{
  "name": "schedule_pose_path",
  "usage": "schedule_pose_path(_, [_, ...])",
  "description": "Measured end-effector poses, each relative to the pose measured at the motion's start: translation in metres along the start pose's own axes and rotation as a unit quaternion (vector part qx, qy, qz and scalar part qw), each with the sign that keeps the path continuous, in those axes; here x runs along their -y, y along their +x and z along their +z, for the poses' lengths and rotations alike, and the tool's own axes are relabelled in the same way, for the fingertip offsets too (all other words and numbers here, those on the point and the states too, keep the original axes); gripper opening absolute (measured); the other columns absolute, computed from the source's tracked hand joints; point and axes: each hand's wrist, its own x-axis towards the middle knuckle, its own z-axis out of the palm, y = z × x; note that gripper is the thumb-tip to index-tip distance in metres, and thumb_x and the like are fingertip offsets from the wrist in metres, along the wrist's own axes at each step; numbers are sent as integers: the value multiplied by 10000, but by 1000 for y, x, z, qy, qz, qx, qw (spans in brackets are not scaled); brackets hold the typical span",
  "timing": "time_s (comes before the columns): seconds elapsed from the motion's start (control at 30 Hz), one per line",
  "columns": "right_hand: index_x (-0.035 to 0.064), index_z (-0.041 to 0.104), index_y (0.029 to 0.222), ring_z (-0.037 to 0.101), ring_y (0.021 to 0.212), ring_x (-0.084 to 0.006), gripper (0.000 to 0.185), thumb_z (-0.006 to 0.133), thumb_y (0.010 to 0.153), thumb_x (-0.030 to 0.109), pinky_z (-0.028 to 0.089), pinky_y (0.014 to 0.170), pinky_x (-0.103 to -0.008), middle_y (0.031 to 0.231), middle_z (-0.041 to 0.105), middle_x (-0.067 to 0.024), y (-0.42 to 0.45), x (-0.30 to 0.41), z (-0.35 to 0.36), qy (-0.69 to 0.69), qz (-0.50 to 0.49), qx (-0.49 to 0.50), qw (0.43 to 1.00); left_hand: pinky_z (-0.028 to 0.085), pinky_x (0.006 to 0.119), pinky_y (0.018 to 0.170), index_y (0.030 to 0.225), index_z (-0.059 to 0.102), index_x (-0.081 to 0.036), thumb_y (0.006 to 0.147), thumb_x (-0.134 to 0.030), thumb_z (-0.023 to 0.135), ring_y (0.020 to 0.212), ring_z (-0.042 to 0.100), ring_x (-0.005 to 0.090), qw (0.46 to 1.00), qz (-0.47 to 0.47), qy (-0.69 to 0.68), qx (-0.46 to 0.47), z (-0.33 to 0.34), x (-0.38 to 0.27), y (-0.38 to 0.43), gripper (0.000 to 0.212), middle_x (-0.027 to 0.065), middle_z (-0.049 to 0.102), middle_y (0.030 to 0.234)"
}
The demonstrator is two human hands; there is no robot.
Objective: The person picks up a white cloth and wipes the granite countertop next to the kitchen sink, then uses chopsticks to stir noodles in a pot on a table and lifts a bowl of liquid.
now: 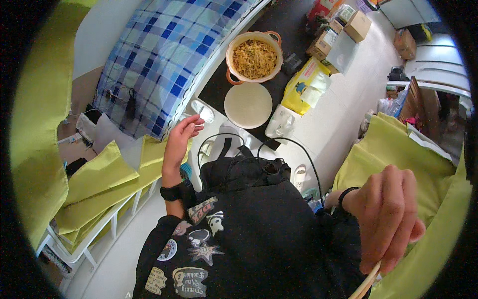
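Observation:
My right hand, raised at the right, grips a pair of light wooden chopsticks that point down past the bottom edge. Nothing is in my left hand; its fingers are loosely bent beside the bed edge. Before me stands a two-handled ceramic pot with an orange outside and a cream inside. It holds browned fried noodles or rice; I cannot tell which. A round cream lid or plate lies against the pot's near side, on a dark low tabletop.
A yellow plastic bag and a tissue pack lie at the table's right edge, with cardboard boxes beyond. A bed with a blue checked cover runs along the left. Yellow-green curtains hang on both sides. Slippers lie on the floor.

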Motion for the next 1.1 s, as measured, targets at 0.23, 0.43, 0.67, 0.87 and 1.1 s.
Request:
schedule_pose_path(0.23, [-10,745,720,604,471,-159,475,492,1038,238,442,402,-217,658,688,-170,-36,24,-20,-85,-26,27,996,475,298,935,1323,556,-1,1019,-193,454,1086,639,182,1000,4,11,-14,-4,0,-12,373,109,656,1215])
schedule_pose_path(0.43, [-10,690,1003,642,767,-213,265,524,1011,197,512,632,-311,945,655,-168,-77,30,-118,-422,-119,-216,872,477,298,936,1316,556,1,1015,-197,472,1073,643,184,1000,2,2,-16,-1,9,-20,370,116,654,1215])
schedule_pose_path(0.67, [-33,614,1146,620,907,-296,274,635,936,141,526,788,-357,1056,564,-164,-27,-60,-268,-846,-1,-54,530,475,309,946,1335,536,0,1018,-203,470,1081,642,195,999,-24,-2,-32,-4,32,-33,382,122,652,1226])
schedule_pose_path(0.87, [-44,573,1108,505,986,-346,257,606,906,112,494,834,-416,1060,482,-182,-27,-129,-325,-905,66,-4,421,465,318,940,1314,554,-2,1011,-180,445,1058,637,193,996,-54,-11,-74,-5,43,-60,367,121,653,1209])
schedule_pose_path(1.1, [-67,525,1131,488,1072,-377,325,606,870,110,492,890,-412,1151,455,-216,-44,-163,-351,-920,92,-2,380,465,328,973,1332,544,-10,1024,-184,441,1102,632,212,994,-79,-7,-82,-6,44,-70,368,137,639,1226])
